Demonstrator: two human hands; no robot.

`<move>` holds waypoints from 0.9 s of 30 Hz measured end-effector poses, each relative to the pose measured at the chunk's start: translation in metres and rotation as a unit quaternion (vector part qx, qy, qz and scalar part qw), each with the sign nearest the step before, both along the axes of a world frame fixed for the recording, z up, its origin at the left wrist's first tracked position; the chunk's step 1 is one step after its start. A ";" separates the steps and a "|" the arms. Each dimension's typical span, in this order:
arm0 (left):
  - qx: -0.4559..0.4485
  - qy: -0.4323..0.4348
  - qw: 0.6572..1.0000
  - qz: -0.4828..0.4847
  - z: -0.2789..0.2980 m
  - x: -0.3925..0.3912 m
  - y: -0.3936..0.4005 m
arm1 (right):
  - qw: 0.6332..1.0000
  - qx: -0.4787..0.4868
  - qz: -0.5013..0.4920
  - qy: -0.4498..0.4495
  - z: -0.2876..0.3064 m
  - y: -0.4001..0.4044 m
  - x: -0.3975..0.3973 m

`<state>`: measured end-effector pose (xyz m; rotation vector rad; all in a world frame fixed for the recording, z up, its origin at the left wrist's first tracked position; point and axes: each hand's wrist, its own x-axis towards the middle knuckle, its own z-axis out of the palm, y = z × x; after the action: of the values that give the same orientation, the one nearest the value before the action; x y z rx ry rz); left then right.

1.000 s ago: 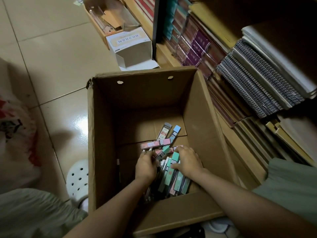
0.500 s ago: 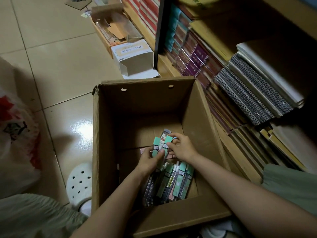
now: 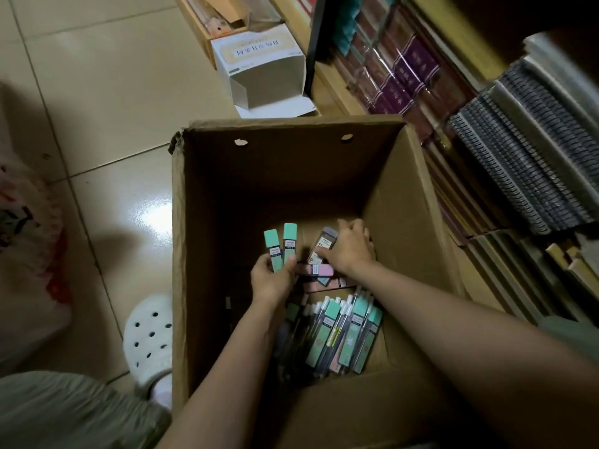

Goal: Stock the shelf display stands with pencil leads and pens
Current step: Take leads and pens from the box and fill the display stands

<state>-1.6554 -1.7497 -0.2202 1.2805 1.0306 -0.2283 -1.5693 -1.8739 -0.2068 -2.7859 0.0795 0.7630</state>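
Observation:
An open cardboard box point(image 3: 402, 196) stands on the floor with both my arms reaching into it. My left hand point(image 3: 270, 280) grips two green-capped pencil lead cases point(image 3: 280, 244), held upright side by side. My right hand point(image 3: 351, 246) pinches a grey-capped lead case point(image 3: 322, 246) just to the right of them. Pink lead cases point(image 3: 319, 270) lie flat under my hands. A pile of green lead cases and white-capped pens point(image 3: 337, 335) lies at the near end of the box bottom.
A shelf unit point(image 3: 486, 140) packed with notebooks runs along the right of the box. A white open carton point(image 3: 259, 66) and a wooden tray stand beyond the box. A white clog point(image 3: 149, 338) and a plastic bag point(image 3: 29, 254) are on the tiled floor at left.
Both hands lifted off the pile and moved farther into the box. My left hand now holds two green cases upright, and my right hand has shifted right onto a grey-capped case.

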 end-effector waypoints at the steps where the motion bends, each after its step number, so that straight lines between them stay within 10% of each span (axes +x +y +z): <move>1: 0.000 0.007 1.000 0.015 0.000 0.000 0.001 | 1.000 -0.015 0.007 0.002 -0.003 0.002 0.000; 14: 0.027 0.011 0.999 -0.026 0.028 -0.001 -0.003 | 0.968 0.195 -0.087 -0.131 0.012 -0.003 -0.011; 27: 0.027 -0.125 0.941 -0.315 0.181 0.063 -0.015 | 0.934 0.240 -0.020 -0.266 0.226 -0.067 0.008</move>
<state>-1.5929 -1.7648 -0.0388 1.6170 0.3881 -0.5117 -1.5612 -1.9412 0.0193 -2.4033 -0.1340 -0.0146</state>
